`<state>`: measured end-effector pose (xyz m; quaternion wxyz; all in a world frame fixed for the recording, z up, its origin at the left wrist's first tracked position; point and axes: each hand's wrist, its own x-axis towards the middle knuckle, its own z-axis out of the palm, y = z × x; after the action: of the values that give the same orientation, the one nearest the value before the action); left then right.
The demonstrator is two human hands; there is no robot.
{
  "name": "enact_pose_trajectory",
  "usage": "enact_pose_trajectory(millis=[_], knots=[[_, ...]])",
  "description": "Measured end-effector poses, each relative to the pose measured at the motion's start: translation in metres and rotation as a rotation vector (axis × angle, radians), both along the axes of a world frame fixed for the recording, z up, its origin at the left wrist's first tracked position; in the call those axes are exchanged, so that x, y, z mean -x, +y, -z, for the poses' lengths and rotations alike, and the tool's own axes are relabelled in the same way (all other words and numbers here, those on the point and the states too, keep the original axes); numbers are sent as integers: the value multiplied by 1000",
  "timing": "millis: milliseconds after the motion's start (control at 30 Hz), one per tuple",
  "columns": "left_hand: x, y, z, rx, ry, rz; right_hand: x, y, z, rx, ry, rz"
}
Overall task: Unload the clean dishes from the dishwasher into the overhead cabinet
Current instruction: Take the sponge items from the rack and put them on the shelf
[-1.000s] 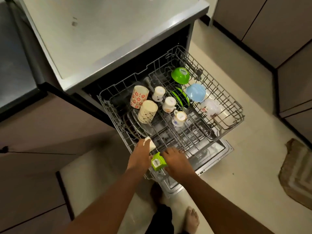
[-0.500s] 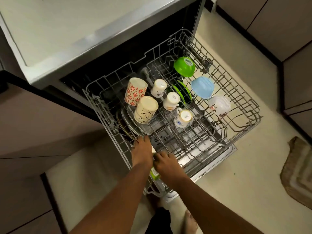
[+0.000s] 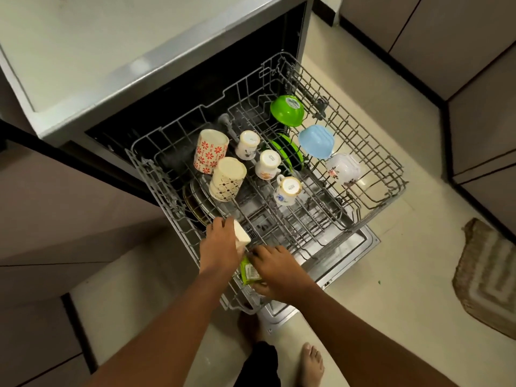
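The grey wire dishwasher rack is pulled out over the open door. It holds a red-flowered mug, a cream patterned mug, three small white cups, two green bowls, a blue bowl and a white flowered bowl, all upside down. At the rack's near edge my left hand grips a cream white cup. Right beside it my right hand is closed on a small green cup with a label.
Steel plates stand under the mugs in the lower rack. The dishwasher's pale top is at upper left, brown cabinet doors at right, a brown mat on the floor. My bare feet stand below the open door.
The view has drawn closer to the rack. My left hand has lifted slightly so the white cup shows again. My right hand still holds the green cup at the rack's near edge.
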<state>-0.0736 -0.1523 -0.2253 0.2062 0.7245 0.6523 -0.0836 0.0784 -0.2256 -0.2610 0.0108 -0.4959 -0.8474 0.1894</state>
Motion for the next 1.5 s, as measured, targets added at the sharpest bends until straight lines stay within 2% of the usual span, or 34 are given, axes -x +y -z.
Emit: enact_pose_trajectory(millis=[167, 533, 733, 933, 1167, 1500], knots=[[0, -17, -45, -105, -223, -12, -27, -15, -34, -93, 70, 204], [13, -114, -187, -198, -267, -37, -49, -72, -190, -148, 197, 334], [49, -165, -291, -275, -346, -136, -31, -93, -276, -172, 201, 291], [125, -186, -365, -336, -349, -165, 31, -84, -353, -157, 239, 183], [218, -183, -407, -430, -321, -167, 128, -55, -411, -201, 262, 56], [422, -165, -479, -555, -276, -256, 319, -3, -485, -253, 300, -167]])
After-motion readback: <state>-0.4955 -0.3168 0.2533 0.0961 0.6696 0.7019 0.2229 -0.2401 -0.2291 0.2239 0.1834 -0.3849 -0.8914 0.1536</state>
